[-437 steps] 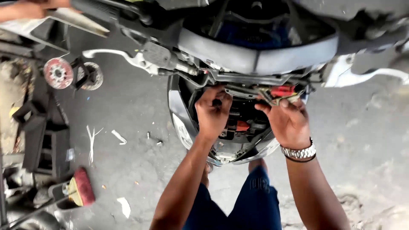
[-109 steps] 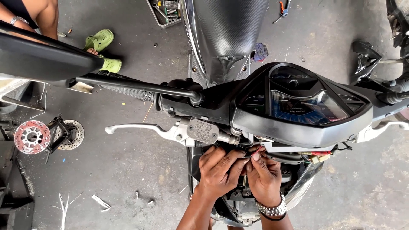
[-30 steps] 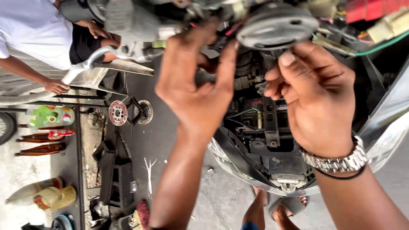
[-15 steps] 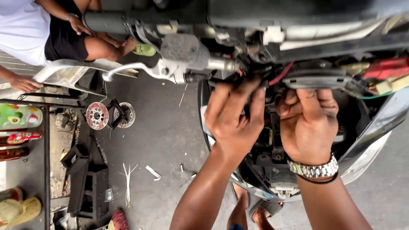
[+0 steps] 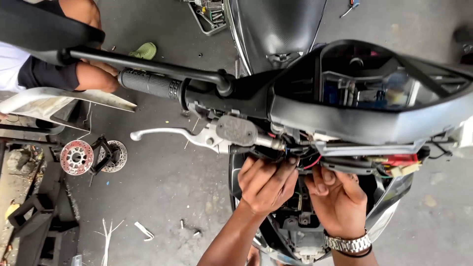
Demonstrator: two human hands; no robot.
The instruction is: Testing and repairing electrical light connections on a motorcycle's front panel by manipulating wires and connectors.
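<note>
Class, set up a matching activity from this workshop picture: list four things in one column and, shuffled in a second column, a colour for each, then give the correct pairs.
Things:
1. brake lever
2. handlebar grip
3. sandal
4. connector

Colours:
A. green
B. red
C. silver
D. black

Pairs: 1-C, 2-D, 3-A, 4-B

Brake lever [image 5: 167, 134] bare metal, dull; handlebar sleeve [image 5: 150, 84] knurled rubber; floor [image 5: 162, 187] rough concrete.
</note>
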